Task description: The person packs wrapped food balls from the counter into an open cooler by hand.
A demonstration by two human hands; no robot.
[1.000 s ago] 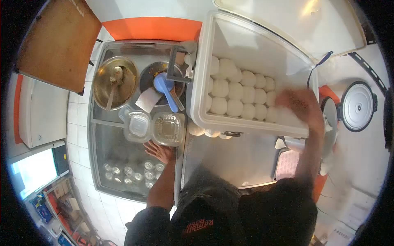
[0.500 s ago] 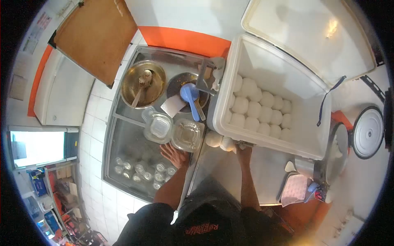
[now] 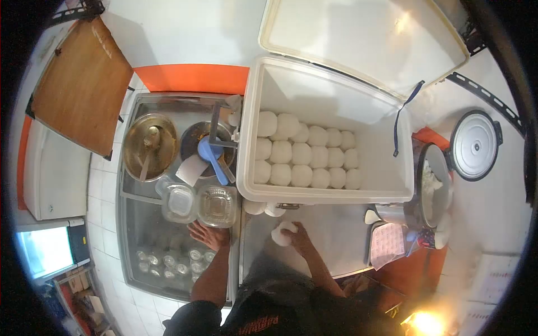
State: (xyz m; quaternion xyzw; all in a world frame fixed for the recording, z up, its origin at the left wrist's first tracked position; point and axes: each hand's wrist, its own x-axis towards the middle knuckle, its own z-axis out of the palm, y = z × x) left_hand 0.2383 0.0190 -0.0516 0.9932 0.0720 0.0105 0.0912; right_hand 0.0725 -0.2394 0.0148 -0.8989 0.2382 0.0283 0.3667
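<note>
My right hand (image 3: 296, 237) is closed round a white ball (image 3: 282, 234) above the steel counter (image 3: 336, 229); it looks like packed rice, though I cannot be sure. Two similar balls (image 3: 254, 206) rest on the counter against the front of a white cooler box (image 3: 325, 197). Inside that open box, rows of white balls (image 3: 301, 153) are packed together. My left hand (image 3: 208, 235) lies flat with fingers spread on the glass top of a chest freezer (image 3: 151, 235). Just beyond its fingers are clear plastic containers (image 3: 217, 206).
A steel bowl with a spoon (image 3: 150, 147) and a dark pan with a blue scoop (image 3: 212, 154) stand on the freezer's far part. Cans (image 3: 169, 261) show under the glass. At right are a pot (image 3: 434, 185) holding white food, its lid (image 3: 474, 145) and a pink-patterned packet (image 3: 386, 244).
My right hand has come away from the cooler's front edge toward me, now with a white ball in it. The view has shifted right. My left hand stays on the glass.
</note>
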